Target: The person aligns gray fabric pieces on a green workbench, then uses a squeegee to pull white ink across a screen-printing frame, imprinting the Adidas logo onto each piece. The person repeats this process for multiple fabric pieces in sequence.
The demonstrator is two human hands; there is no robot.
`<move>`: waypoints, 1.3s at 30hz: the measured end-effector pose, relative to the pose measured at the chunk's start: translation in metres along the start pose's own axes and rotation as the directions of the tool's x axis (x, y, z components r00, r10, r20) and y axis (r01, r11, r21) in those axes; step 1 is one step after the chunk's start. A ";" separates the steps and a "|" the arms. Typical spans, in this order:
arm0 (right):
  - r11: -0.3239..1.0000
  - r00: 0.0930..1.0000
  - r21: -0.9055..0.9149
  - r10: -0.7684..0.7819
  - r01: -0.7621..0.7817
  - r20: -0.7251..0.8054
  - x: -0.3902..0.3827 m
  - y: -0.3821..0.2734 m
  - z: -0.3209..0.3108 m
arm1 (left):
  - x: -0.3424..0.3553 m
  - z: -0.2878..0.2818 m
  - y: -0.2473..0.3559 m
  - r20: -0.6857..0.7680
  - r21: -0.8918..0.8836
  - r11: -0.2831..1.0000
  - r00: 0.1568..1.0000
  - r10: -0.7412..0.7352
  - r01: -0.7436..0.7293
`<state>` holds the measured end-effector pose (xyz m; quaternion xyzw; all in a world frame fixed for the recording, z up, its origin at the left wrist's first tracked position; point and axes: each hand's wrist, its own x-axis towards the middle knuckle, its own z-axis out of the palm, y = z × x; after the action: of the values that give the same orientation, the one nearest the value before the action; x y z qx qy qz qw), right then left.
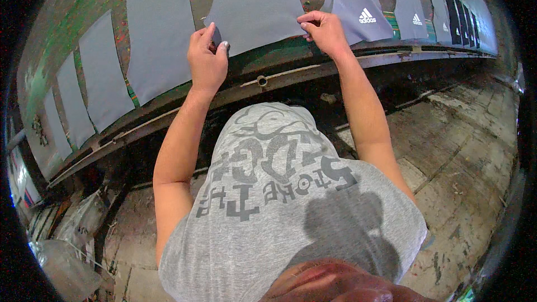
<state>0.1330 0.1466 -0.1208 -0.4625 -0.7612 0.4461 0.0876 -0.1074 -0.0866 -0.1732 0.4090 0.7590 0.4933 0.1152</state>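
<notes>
A grey cut fabric panel lies on the long sloping table between my two hands. My right hand pinches its lower right corner between thumb and fingertips. At the lower left corner is my left hand, its thumb and index finger apart and its other fingers curled; part of that corner is hidden behind it. To the right lies another grey panel with a small white print, its lower edge slightly wavy. A plain grey panel lies flat to the left of my left hand.
More grey panels run in a row leftward, and printed grey ones and black ones rightward. A metal rail edges the paint-flecked green table. Below are worn floor slabs and a clear plastic bag at lower left.
</notes>
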 end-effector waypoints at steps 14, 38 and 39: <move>0.948 0.993 -0.298 -0.099 0.115 0.067 -0.025 0.009 -0.012 | -0.032 -0.001 0.012 0.060 0.083 0.989 0.990 -0.131 0.126; 0.838 0.884 -0.362 -0.462 0.408 -0.074 -0.065 0.017 -0.045 | 0.126 0.137 0.052 0.409 0.545 0.696 0.873 0.268 -0.468; 0.838 0.872 -0.330 -0.484 0.435 -0.078 -0.069 0.018 -0.050 | 0.132 0.138 0.048 0.405 0.489 0.728 0.864 0.298 -0.481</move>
<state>0.2097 0.1254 -0.0856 -0.3075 -0.8996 0.2522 0.1807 -0.0875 0.1093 -0.1693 0.6455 0.7407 0.1860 -0.0080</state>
